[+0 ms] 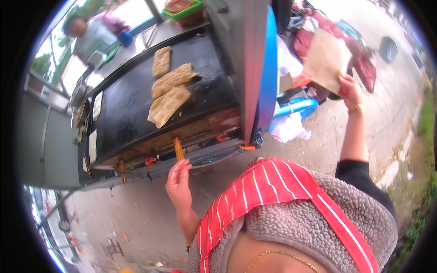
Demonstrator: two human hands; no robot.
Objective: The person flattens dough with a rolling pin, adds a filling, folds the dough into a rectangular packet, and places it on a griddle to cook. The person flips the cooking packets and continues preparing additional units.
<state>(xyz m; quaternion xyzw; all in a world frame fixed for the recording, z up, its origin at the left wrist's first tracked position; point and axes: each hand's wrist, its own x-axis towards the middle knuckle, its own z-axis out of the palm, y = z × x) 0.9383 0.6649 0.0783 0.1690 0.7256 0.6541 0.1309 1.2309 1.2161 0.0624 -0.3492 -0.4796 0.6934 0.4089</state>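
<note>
My right hand (350, 90) is stretched out to the right and grips the lower corner of a brown paper bag (324, 59) bearing red print. At the griddle's front edge, my left hand (179, 181) has its fingertips curled at the lower end of a ribbed golden-orange stick (178, 149); what the stick is, I cannot tell. Three browned, folded flatbreads (169, 105) lie on the black flat-top griddle (128, 92), two of them touching. Paler strips of dough or flatbread (93, 145) sit along its left edge.
A metal post (253, 68) stands right of the griddle. Beyond it are a blue stool or basin (297, 107), a white plastic bag (292, 128) and dark red cloth (362, 58). A green-rimmed basket (184, 10) sits behind the griddle. A person (94, 39) is across the stall.
</note>
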